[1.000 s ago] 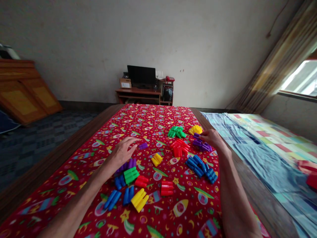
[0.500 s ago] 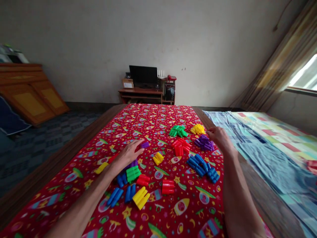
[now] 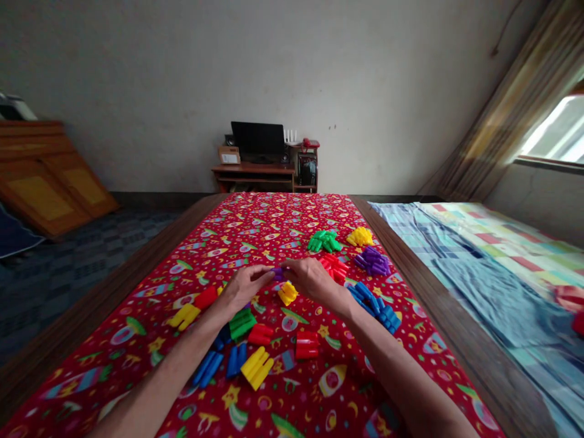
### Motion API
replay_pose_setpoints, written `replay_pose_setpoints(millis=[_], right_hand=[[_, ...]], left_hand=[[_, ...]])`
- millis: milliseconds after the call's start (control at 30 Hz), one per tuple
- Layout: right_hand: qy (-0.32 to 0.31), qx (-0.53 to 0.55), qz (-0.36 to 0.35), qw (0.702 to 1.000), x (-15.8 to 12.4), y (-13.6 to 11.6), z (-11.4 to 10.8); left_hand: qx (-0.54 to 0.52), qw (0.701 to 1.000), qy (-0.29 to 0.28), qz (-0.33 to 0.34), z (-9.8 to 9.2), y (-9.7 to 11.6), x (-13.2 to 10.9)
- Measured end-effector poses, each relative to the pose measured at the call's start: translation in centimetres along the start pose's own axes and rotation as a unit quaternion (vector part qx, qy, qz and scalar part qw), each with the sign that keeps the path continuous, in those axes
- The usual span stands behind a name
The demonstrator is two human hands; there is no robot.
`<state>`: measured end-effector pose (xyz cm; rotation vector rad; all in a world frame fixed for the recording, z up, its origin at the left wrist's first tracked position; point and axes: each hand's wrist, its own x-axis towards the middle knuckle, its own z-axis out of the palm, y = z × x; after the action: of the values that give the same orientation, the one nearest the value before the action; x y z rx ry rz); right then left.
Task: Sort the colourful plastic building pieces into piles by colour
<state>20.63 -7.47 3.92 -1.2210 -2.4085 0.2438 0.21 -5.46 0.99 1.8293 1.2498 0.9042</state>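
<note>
My left hand (image 3: 249, 286) and my right hand (image 3: 312, 278) meet above the middle of the cloth, their fingertips closed on a small purple plastic block (image 3: 278, 274) made of joined tubes. How much of it each hand grips is partly hidden by the fingers. Just below them lies a small yellow block (image 3: 288, 293). Under and beside my left forearm are a green block (image 3: 243, 323), several blue blocks (image 3: 210, 368), a red block (image 3: 261, 334) and a larger yellow block (image 3: 257, 368). Another red block (image 3: 307, 345) sits to their right.
Sorted piles lie on the right: green (image 3: 325, 241), yellow (image 3: 360, 236), purple (image 3: 373, 261), red (image 3: 335, 267) and blue (image 3: 375, 307). The red patterned cloth (image 3: 283, 213) covers a wooden table (image 3: 479, 347). A bed (image 3: 493, 286) adjoins its right side.
My right hand has come left from beside the purple pile to meet my left hand. The purple block, earlier by my left fingertips, is now between both hands.
</note>
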Motion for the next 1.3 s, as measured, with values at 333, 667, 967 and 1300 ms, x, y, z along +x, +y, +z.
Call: replay_pose_setpoints(millis=[333, 667, 967, 1300], right_hand=[[-0.014, 0.053, 0.029, 0.998, -0.7, 3.0, -2.8], [-0.088, -0.247, 0.306, 0.915, -8.8, 8.6, -7.5], [0.003, -0.253, 0.350, 0.902, -10.2, 9.2, -6.0], [0.098, -0.163, 0.196, 0.962, -6.5, 3.8, -6.9]], left_hand=[[0.034, 0.997, -0.011, 0.066, 0.4, 1.0, -0.5], [0.244, 0.955, 0.053, 0.162, -5.6, -0.4, 0.2], [0.255, 0.952, 0.037, 0.162, -5.3, 0.1, -0.1], [0.347, 0.933, -0.035, 0.087, -8.1, -5.5, -4.3]])
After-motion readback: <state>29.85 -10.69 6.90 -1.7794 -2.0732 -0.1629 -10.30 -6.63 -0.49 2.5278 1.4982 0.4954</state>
